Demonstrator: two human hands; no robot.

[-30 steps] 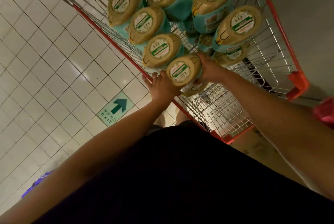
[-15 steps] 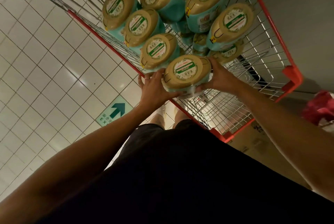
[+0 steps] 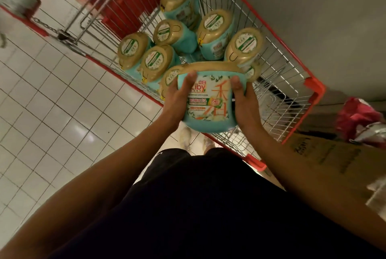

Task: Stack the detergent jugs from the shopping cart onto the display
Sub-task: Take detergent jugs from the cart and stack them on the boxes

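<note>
a teal jug [image 3: 208, 100] with a gold cap is held between both hands over the near end of the cart [image 3: 314, 86], its printed label turned to the camera. the left hand [image 3: 177, 96] is clamped on the jug's left side and the right hand [image 3: 243, 102] on its right side. each thumb is laid on the label face, and the other fingers are wrapped round behind (their tips are hidden). more jugs [image 3: 215, 29] are seen in the cart, caps toward the camera and packed close together. perhaps eight can be counted, two being half hidden by the held one. white floor tiles [image 3: 52, 102] are seen at left, and a brown box [image 3: 334, 154] and a red bag [image 3: 359, 118] at right.
</note>
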